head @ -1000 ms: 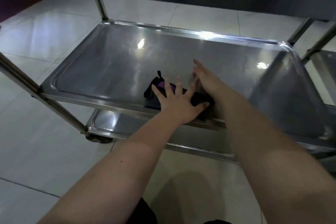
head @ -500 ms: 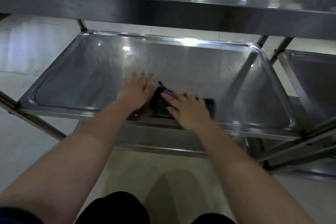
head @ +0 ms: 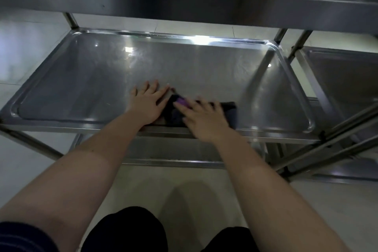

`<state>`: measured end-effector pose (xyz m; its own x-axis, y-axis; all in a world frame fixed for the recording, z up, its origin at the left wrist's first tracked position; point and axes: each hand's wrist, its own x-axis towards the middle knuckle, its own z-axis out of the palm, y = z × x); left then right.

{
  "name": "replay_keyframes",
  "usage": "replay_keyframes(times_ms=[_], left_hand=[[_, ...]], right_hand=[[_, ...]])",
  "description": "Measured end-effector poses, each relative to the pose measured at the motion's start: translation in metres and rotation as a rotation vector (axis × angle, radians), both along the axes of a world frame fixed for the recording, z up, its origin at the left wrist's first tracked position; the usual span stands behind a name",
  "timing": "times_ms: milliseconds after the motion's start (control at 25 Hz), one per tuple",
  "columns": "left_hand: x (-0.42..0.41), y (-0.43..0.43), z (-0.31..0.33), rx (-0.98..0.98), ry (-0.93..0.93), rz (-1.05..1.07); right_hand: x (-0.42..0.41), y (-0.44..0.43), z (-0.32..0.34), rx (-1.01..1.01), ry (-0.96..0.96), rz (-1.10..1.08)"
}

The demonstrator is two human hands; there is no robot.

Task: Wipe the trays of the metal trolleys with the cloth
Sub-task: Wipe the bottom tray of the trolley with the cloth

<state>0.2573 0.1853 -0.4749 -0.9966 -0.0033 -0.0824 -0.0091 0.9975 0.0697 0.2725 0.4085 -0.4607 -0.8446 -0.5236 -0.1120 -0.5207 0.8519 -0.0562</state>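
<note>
1. One dark cloth (head: 176, 115) with a purple patch lies on the middle tray (head: 61, 123). It sits under the right fingers (head: 197, 106) and close against the tray's near rim. Its right end shows past the little-finger side of that hand.
2. Right hand (head: 204, 124) lies flat on the cloth, fingers spread and nearly straight, gripping nothing. They are blurred, so the fingertips are hard to make out.
3. Left hand (head: 148, 105) lies flat on bare metal with its fingers (head: 151, 89) straight and close together. Its thumb side touches the cloth's left edge.
4. Beyond all the fingertips the tray runs bare to its raised far rim. Wide bare metal also spreads left of the left hand and right of the right hand, up to rounded corners.
5. Upper tray (head: 184, 4) overhangs above the fingers, its top cut off by the frame.
6. Lower tray (head: 173, 150) is mostly hidden under the wrists and forearms.
7. Second trolley (head: 343, 75) stands just beside, right of the right hand, cut off at the frame edge.
</note>
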Motion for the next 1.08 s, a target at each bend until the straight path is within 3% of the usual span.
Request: replay_keyframes(times_ms=[80,160,320,400,480,560,680,760,840,960,1080], left_hand=[[0.001,-0.003,-0.001,-0.005,0.008,-0.007],[0.001,-0.001,-0.001,0.016,0.006,-0.004],[0.001,0.001,-0.001,0.018,0.015,-0.006],[0.002,0.002,-0.001,0.010,0.015,-0.009],[0.004,0.002,0.000,0.016,0.003,-0.013],[0.005,0.002,0.004,0.037,0.004,-0.013],[0.006,0.008,0.018,0.162,0.108,0.016],[0.008,0.021,0.029,0.350,0.213,-0.002],[0.013,0.042,0.037,0.494,0.211,-0.109],[0.023,0.068,0.029,0.435,0.066,-0.262],[0.034,0.063,0.022,0.465,0.023,-0.272]], right_hand=[[0.003,0.004,0.004,-0.020,-0.040,0.069],[-0.013,0.061,0.008,-0.014,-0.017,-0.008],[-0.032,0.191,0.019,0.030,-0.098,-0.496],[-0.028,0.199,0.024,0.033,-0.121,-0.672],[-0.019,0.157,0.024,0.040,-0.045,-0.598],[0.000,0.086,0.019,0.013,0.030,-0.283],[0.028,-0.004,0.021,-0.076,-0.133,0.099],[0.020,-0.004,0.030,-0.201,-0.212,0.058],[0.006,0.025,0.033,-0.190,-0.141,-0.081],[0.000,0.055,0.032,-0.154,-0.198,-0.142],[0.006,0.053,0.029,-0.352,-0.232,-0.112]])
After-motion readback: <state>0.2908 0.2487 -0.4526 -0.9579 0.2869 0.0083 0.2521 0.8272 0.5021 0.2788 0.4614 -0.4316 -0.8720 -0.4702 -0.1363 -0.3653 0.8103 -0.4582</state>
